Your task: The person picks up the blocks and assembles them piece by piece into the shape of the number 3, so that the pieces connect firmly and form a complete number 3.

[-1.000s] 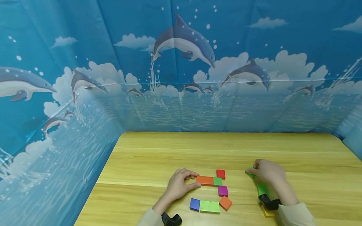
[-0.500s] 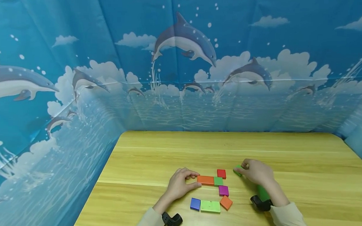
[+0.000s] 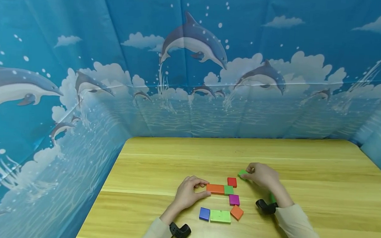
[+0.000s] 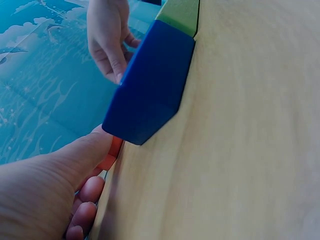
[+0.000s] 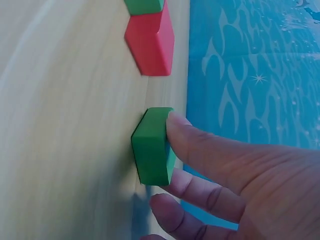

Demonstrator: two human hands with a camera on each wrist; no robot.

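Observation:
My right hand [image 3: 263,176] pinches a green block [image 3: 242,174] between thumb and fingers, close over the table and just beyond the red square block [image 3: 232,182]. The right wrist view shows the thumb on one edge of this green block [image 5: 151,150]. Farther left, my left hand [image 3: 186,195] holds the left end of a long orange block [image 3: 215,189], thumb on the near side and fingers on the far side. A small green square [image 3: 228,190] adjoins that block's right end. Below it lies a magenta square [image 3: 234,200].
Nearer me, a blue square [image 3: 204,214], a lime-green long block [image 3: 220,216] and a tilted orange square [image 3: 237,212] form a row. Another green block [image 3: 272,198] shows partly behind the right wrist. A dolphin-print curtain [image 3: 190,115] borders the table [image 3: 164,156].
My right hand has carried the green block leftward, from the right side to beside the red square. The left hand keeps its place on the long orange block.

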